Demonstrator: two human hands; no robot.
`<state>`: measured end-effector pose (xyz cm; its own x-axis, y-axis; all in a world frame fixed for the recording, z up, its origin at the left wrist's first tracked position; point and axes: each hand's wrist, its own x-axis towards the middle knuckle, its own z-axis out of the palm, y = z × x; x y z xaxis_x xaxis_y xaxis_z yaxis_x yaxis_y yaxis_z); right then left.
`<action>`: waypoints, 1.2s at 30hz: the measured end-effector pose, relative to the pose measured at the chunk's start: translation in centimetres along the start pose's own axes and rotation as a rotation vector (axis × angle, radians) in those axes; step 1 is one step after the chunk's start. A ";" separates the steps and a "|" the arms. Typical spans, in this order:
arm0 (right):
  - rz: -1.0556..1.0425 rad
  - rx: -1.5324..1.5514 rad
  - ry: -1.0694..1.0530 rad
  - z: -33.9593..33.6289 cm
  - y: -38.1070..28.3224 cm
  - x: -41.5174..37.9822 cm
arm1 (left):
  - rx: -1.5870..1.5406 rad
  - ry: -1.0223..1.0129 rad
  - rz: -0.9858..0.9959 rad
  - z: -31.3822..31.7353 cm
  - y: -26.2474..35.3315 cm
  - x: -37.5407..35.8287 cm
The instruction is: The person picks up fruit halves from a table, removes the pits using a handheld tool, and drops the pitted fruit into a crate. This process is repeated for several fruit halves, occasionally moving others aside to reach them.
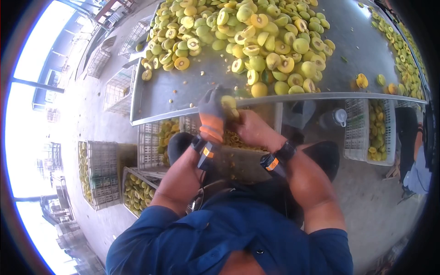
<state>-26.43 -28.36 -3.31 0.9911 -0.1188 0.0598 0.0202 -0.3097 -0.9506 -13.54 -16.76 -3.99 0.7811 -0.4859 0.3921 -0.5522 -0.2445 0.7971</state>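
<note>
A big pile of cut fruit [256,41], green & yellow, is lying on the shiny metal table [183,91]. White plastic crates [149,146] w/ grid sides are sitting under & beside it. The left hand [213,112], in a gray glove, is gripping one fruit half [229,101] at the table edge. The right hand [250,128], bare, is pressing close on it too. No writing readable.

a small yellow-green fruit [228,101] is sitting upright between the gloved left hand [212,112] and the bare right hand [250,126], just near of the metal table edge, partly hidden by fingers.
</note>
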 end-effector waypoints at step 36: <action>0.650 0.435 -0.382 1.0 0.8 -2.8 | 0.132 0.116 -0.168 -17.5 -5.6 -2.4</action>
<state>-29.09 -27.34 -4.58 0.7981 0.2024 -0.5675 -0.5941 0.1069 -0.7973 -7.22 0.49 -1.31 0.8890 -0.3319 0.3155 -0.4395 -0.4250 0.7914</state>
